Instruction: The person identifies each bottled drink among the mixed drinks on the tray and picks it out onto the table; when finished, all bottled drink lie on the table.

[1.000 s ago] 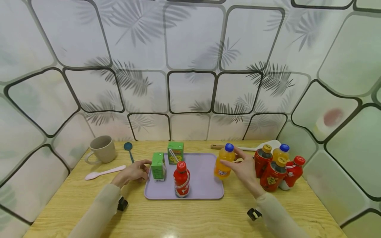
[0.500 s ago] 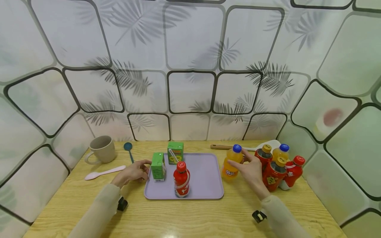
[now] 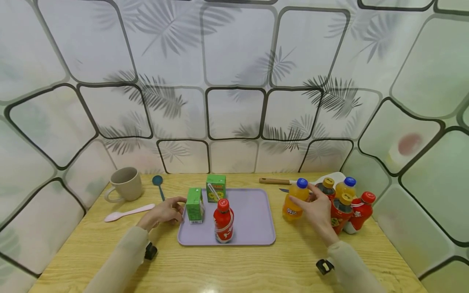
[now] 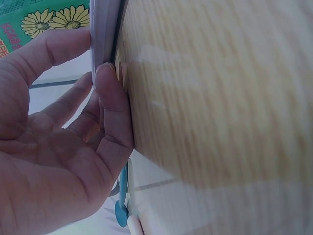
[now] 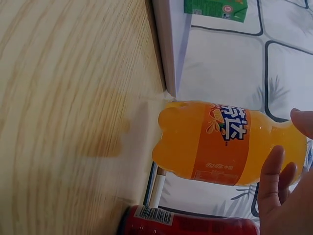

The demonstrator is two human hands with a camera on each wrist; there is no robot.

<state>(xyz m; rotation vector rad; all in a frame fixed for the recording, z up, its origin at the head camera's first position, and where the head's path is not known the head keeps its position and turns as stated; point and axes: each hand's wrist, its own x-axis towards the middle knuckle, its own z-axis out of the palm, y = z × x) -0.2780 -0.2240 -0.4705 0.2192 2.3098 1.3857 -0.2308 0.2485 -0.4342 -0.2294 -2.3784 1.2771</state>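
My right hand [image 3: 318, 206] holds an orange soda bottle [image 3: 294, 203] by its upper part, thumb on one side and fingers on the other. The bottle, blue-capped, is right of the lilac tray [image 3: 253, 219]; in the right wrist view its base seems just off the table. My left hand [image 4: 63, 127] pinches the tray's left rim between thumb and fingers. On the tray stand two green juice cartons, one at the left [image 3: 194, 206] and one at the back [image 3: 216, 188], plus a red bottle [image 3: 224, 224] at the front.
Right of my right hand cluster dark bottles with yellow caps [image 3: 340, 213], another orange bottle [image 3: 346, 189] and a red bottle [image 3: 360, 213]. Behind lies a wooden-handled spatula [image 3: 276, 181]. At left are a grey mug [image 3: 126, 185], a pink spoon [image 3: 130, 212] and a teal spoon [image 3: 158, 181].
My right hand has carried the orange soda bottle rightward, from the tray's right edge to beside the tray. My left hand and the tray have stayed still.
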